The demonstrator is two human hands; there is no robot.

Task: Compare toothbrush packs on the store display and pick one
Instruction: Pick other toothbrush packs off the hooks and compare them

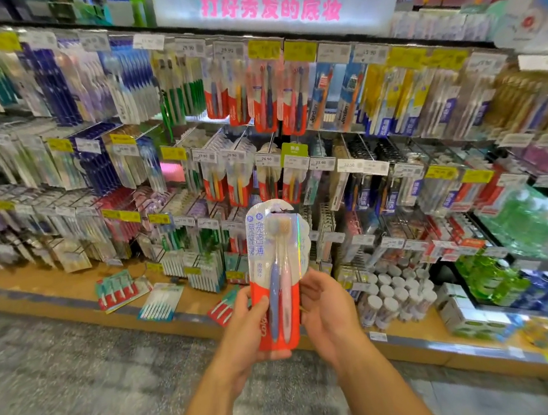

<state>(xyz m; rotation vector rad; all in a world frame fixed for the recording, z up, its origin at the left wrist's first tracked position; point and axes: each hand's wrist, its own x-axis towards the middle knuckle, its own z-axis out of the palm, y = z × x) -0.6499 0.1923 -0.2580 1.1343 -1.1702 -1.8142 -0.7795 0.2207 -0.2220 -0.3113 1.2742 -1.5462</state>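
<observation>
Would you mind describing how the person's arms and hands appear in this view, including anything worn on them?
Both forearms are bare up to the bottom edge of the picture, with no sleeves showing. The left hand and right hand wear no gloves, and no watch, bracelet or ring is visible. Fingernails look short and unpainted.

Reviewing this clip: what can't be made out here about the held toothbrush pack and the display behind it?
- Toothbrush pack: the brand word on its red base is partly covered by the left hand; the back is turned away from the head camera.
- Right hand: its fingertips sit behind the pack's edge.
- Price tags: many are too blurred or small to read.
- Packs lying on the ledge: blurred, print unreadable.
</observation>
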